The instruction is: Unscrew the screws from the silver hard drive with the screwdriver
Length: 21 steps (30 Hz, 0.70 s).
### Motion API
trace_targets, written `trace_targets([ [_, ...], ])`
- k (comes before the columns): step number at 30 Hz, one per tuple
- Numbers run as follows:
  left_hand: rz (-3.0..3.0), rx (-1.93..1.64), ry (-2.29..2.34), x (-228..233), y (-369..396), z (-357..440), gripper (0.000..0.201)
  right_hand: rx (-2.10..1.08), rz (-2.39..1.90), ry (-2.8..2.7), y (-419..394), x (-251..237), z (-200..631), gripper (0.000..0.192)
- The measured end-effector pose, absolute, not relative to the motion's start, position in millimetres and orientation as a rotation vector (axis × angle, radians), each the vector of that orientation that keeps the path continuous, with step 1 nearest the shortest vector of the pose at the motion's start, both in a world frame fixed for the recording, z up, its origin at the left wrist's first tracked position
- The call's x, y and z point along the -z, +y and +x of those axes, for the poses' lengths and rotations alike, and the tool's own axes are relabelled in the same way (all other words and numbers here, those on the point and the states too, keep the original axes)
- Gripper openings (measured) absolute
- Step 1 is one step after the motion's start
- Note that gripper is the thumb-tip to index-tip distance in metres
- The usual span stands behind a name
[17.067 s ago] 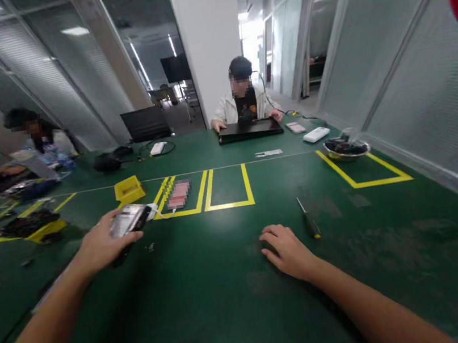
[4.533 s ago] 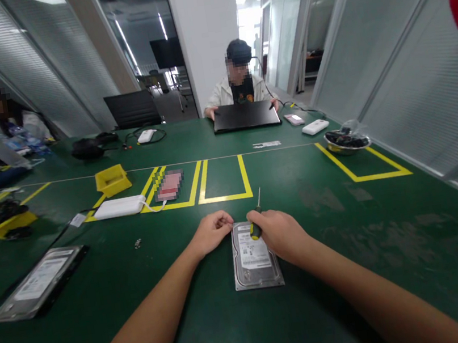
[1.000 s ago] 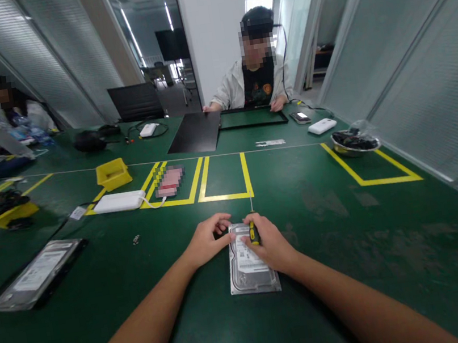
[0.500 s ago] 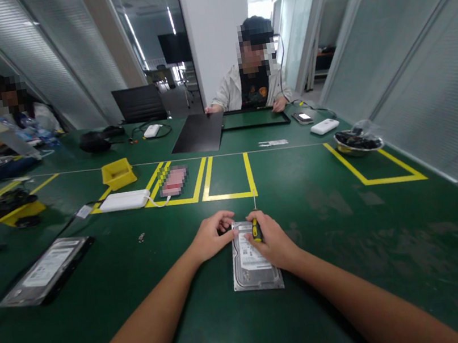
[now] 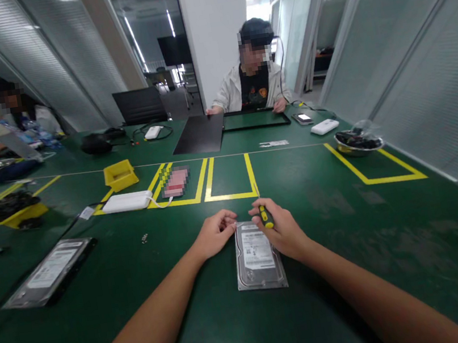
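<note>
A hard drive lies label-up on the green table in front of me. My left hand is beside its upper left corner, the thumb tip at the edge. The fingers there are loosely curved, with a gap to the thumb, and I see nothing between them. Over the drive's upper right part, my right hand grips a yellow-and-black screwdriver. Its thin shaft points away from me, toward the yellow tape, not at the drive. Several small screws lie to the left of my left hand.
A second hard drive lies at left, near a black cable. Farther back are a white power bank, a phone, a yellow bin and a metal bowl of dark parts. A person across the table handles a black frame.
My right hand has moved slightly right and up with the screwdriver, uncovering more of the drive's label. My left hand stays by the drive's corner.
</note>
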<state>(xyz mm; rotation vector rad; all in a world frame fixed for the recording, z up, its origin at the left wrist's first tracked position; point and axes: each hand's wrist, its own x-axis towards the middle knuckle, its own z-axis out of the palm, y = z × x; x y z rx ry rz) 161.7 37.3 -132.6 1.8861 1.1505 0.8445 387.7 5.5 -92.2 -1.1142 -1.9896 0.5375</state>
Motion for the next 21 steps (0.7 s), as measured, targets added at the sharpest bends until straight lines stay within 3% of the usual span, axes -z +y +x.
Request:
trace_targets([
  [10,1.864,-0.843,1.15,132,38,161,0.021,-0.366,-1.074,-1.917,13,90,388,0.033],
  [21,1.934,-0.829,1.211,124,36,161,0.017,-0.345,-1.179,-1.689,19,41,379,0.02],
])
